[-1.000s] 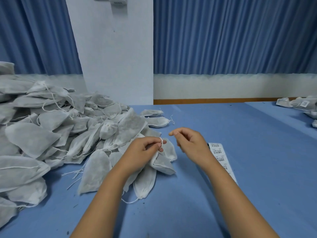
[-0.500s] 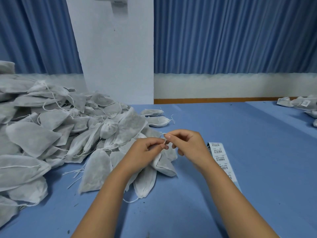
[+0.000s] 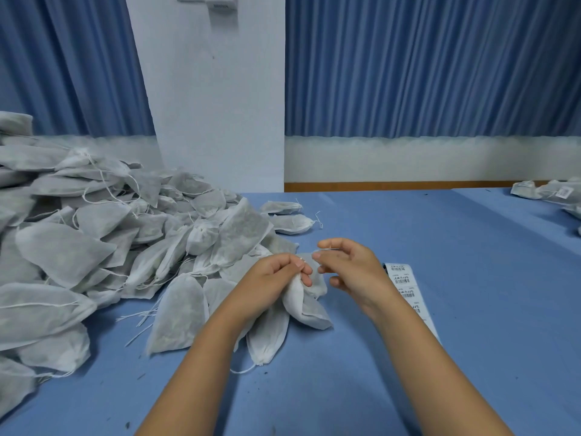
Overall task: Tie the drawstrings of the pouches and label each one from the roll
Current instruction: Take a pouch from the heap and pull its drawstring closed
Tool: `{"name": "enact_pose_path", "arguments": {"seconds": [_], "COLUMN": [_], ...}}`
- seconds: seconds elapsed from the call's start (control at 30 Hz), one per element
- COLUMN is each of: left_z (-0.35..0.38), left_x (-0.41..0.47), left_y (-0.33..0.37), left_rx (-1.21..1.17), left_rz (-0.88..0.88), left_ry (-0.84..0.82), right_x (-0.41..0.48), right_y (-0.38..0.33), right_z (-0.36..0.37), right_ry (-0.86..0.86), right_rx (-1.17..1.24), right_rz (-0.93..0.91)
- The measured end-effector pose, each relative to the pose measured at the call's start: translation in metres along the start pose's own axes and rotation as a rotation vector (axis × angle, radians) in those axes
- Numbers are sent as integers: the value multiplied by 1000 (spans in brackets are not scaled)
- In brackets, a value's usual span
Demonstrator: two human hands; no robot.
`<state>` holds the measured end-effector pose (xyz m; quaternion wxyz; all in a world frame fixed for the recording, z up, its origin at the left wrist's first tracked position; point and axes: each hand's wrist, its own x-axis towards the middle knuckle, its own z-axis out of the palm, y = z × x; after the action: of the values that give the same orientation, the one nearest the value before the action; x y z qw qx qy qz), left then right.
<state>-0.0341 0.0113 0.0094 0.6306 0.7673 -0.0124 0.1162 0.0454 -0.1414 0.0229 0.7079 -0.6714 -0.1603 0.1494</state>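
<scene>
**Ana:** One pouch [image 3: 306, 305] is in work, mid-worktop [image 3: 456, 253], toward the front edge. The left hand [image 3: 276, 278] grips its gathered neck. The right hand [image 3: 352, 272], fingers curled, seems to pinch the drawstring [image 3: 301, 259] just beside it.

**Ben:** Tied?

**Ana:** Not yet, I'd judge; the knot looks half made, and I see no label on it. The label strip [image 3: 405, 283] lies flat by the right wrist.

**Ben:** And the others?

**Ana:** Plenty remain. A big pile [image 3: 94, 247] fills the left side, many strings hanging loose. Only a few far pouches [image 3: 534, 190] sit at the far right edge, one showing a label [image 3: 564, 192]. Most of the job looks undone.
</scene>
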Motion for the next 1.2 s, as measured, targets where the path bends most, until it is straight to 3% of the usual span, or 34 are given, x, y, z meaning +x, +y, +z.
{"name": "enact_pose_path", "arguments": {"seconds": [0.17,0.3,0.53,0.73,0.9,1.07,1.2], "left_z": [-4,-3,-2,-3,-6,-6,-8], "left_x": [1,0,0,-1,4,5,6], "left_y": [0,0,2,4,-2,-5,-6], "left_rx": [-92,-76,-90,-79,32,91,169], "left_rz": [-15,-45,-65,-46,-18,-19,3], "left_ry": [40,49,65,83,178,183,176], "right_x": [-1,-2,-7,-5,-2,-3,-3], "right_y": [3,4,3,5,5,7,10], "right_z": [2,5,6,11,7,7,5], "right_ry": [-39,32,-186,-136,-90,-146,-127], "right_rx": [-161,-200,-287,-316,-351,-196,-425], "right_rz": [-27,-63,-91,-159,-173,-196,-368]}}
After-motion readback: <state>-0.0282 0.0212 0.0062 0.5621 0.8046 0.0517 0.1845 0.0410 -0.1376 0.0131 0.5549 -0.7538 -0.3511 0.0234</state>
